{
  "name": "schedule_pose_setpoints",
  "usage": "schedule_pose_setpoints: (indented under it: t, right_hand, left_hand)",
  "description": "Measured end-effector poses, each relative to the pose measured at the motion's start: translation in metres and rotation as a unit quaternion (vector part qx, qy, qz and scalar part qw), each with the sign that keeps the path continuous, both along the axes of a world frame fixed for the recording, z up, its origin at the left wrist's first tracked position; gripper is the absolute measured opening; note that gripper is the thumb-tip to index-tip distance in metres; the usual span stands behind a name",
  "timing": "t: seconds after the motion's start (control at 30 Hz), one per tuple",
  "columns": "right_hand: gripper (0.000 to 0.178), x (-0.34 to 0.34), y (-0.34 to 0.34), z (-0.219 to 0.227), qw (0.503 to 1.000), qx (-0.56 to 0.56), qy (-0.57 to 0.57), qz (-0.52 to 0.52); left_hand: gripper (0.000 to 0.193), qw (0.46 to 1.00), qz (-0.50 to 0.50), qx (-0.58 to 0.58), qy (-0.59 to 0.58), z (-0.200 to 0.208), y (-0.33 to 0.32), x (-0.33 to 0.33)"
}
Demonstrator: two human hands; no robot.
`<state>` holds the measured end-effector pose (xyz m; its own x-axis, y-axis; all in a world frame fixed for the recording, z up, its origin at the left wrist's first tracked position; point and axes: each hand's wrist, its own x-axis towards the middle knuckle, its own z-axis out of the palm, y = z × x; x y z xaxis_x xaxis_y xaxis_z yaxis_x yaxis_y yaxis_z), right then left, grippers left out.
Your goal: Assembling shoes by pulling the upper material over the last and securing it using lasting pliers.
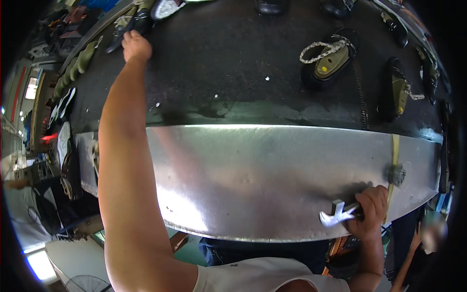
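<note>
At the far left of the dark belt, my left hand point(136, 47) is stretched out with its fingers curled against a black shoe point(141, 23) fitted on an olive shoe last. Part of that shoe is hidden by the fingers. My right hand point(370, 210) is wrapped round the handle of a hammer point(337, 214) with a shiny metal head. The hammer is held low over the near right part of the bare metal ledge point(243, 170), its head pointing left.
On the dark belt point(219, 63), a black shoe on an olive last point(333, 63) with a rope loop lies right of centre. Another similar shoe point(396, 92) is farther right. Olive shoe lasts point(80, 63) line the left side. A yellowish strap point(395, 151) crosses the ledge beside a dark bristly tuft point(396, 175).
</note>
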<state>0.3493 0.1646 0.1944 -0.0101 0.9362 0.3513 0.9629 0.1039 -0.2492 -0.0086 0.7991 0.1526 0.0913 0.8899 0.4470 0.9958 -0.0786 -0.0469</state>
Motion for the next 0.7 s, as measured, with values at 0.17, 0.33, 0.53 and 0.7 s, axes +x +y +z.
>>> schedule_pose_setpoints:
  t: [0.17, 0.33, 0.53, 0.7]
  right_hand:
    - [0.042, -0.004, 0.01, -0.002, 1.0, -0.015, 0.014, -0.004]
    - [0.044, -0.011, 0.012, 0.007, 1.0, -0.019, 0.017, 0.001]
    - [0.047, -0.017, 0.015, -0.001, 0.999, 0.039, 0.023, 0.011]
    - [0.047, -0.021, 0.0, -0.007, 0.997, 0.074, 0.0, -0.01]
  left_hand:
    - [0.032, 0.993, -0.032, 0.007, 0.111, -0.016, 0.059, -0.002]
    - [0.04, 0.996, -0.018, -0.057, 0.069, 0.026, 0.045, -0.004]
    - [0.027, 0.694, -0.119, -0.209, -0.679, 0.088, -0.073, -0.086]
    - [0.058, 0.446, -0.327, -0.223, -0.803, 0.076, -0.368, -0.124]
